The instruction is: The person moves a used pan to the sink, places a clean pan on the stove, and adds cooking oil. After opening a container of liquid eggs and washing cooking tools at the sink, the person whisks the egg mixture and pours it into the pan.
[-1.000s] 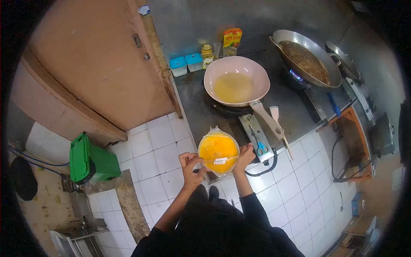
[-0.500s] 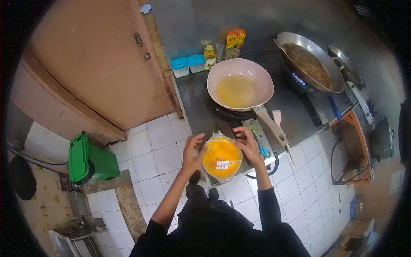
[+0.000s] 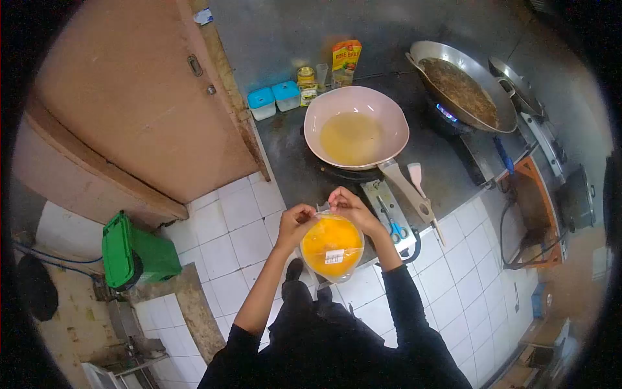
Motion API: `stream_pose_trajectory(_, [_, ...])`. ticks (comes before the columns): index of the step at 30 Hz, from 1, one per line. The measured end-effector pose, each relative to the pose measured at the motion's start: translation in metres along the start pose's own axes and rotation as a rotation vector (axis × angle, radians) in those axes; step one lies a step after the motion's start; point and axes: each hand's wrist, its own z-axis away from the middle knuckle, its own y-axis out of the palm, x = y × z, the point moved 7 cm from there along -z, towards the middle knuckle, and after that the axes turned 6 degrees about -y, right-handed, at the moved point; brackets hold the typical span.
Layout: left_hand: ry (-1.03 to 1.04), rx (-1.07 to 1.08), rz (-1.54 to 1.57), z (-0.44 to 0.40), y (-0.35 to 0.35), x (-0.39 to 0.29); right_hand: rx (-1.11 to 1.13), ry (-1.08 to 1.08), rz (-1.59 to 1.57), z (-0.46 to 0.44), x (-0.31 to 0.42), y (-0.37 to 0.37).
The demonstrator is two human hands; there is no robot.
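Note:
A round clear plastic bag (image 3: 332,243) with bright orange-yellow contents and a white label is in front of me at the counter's near edge. My left hand (image 3: 295,223) is closed on the bag's top left edge, thumb and fingers pinched together. Opposite it, my right hand (image 3: 353,211) pinches the top right edge of the plastic. A pink frying pan (image 3: 389,113) with a pool of yellowish oil sits on the stove beyond my hands. Scissors with blue handles (image 3: 396,230) and a pale spatula (image 3: 416,178) lie to the right of my right hand.
A large wok (image 3: 424,52) with bubbling brown contents stands over a lit blue flame at the right. Two blue-lidded tubs (image 3: 262,104) and a yellow pouch (image 3: 345,58) line the back wall. A green bin (image 3: 120,253) stands on the floor at left.
My hands have come together from the bag's sides to its top edge, where their fingers now pinch the plastic. The whole view has shifted slightly.

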Motion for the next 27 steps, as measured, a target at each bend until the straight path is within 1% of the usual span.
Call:
stream_pose_trajectory(2, [-0.173,-0.003,0.084,-0.004,0.0,0.009,0.013,0.001,-0.001,-0.003,-0.004,-0.001])
stream_pose_trajectory(3, [-0.174,0.003,0.082,-0.007,0.001,0.012,0.007,0.0,-0.001,-0.004,-0.005,-0.002])
stream_pose_trajectory(5, [-0.317,-0.033,0.258,-0.012,0.001,0.027,-0.001,0.036,-0.035,-0.005,-0.01,-0.003])
stream_pose_trajectory(6, [-0.317,-0.03,0.258,-0.015,0.003,0.026,-0.004,0.036,-0.034,-0.006,-0.01,-0.001])
stream_pose_trajectory(8, [-0.384,-0.087,0.331,-0.018,0.004,0.029,-0.056,0.012,-0.021,-0.009,-0.009,0.002])
stream_pose_trajectory(9, [-0.383,-0.085,0.329,-0.021,0.003,0.035,-0.058,0.01,-0.021,-0.009,-0.003,0.004])
stream_pose_trajectory(11, [-0.346,-0.029,0.311,-0.028,0.004,0.043,0.055,0.12,0.297,-0.006,0.002,0.011])
stream_pose_trajectory(12, [-0.346,-0.022,0.306,-0.027,0.005,0.041,0.046,0.118,0.295,-0.007,-0.003,0.01])
stream_pose_trajectory(14, [-0.266,-0.019,0.23,-0.029,0.006,0.03,0.073,0.031,0.333,-0.013,-0.009,0.009])
stream_pose_trajectory(15, [-0.262,0.0,0.227,-0.031,0.01,0.026,0.055,0.028,0.338,-0.013,-0.013,0.006])
stream_pose_trajectory(17, [-0.314,-0.041,0.194,-0.03,0.009,0.025,0.038,-0.001,-0.018,-0.014,-0.02,0.005])
stream_pose_trajectory(19, [-0.313,-0.006,0.218,-0.037,0.007,0.042,-0.01,-0.012,-0.018,-0.016,-0.025,0.0])
stream_pose_trajectory(21, [-0.496,-0.005,0.283,-0.038,0.006,0.057,-0.035,0.055,-0.074,-0.019,-0.028,-0.002])
stream_pose_trajectory(22, [-0.549,-0.053,0.311,-0.036,0.003,0.057,-0.074,0.071,-0.104,-0.02,-0.026,-0.004])
stream_pose_trajectory(23, [-0.546,-0.047,0.308,-0.039,0.002,0.059,-0.079,0.067,-0.103,-0.022,-0.027,-0.007])
stream_pose_trajectory(25, [-0.687,-0.08,0.371,-0.042,-0.001,0.08,-0.061,0.305,-0.396,-0.024,-0.063,-0.01])
stream_pose_trajectory(26, [-0.686,-0.08,0.371,-0.044,0.0,0.084,-0.061,0.305,-0.396,-0.028,-0.074,-0.011])
stream_pose_trajectory(27, [-0.709,-0.132,0.397,-0.043,0.0,0.086,-0.178,0.347,-0.419,-0.029,-0.083,-0.013])
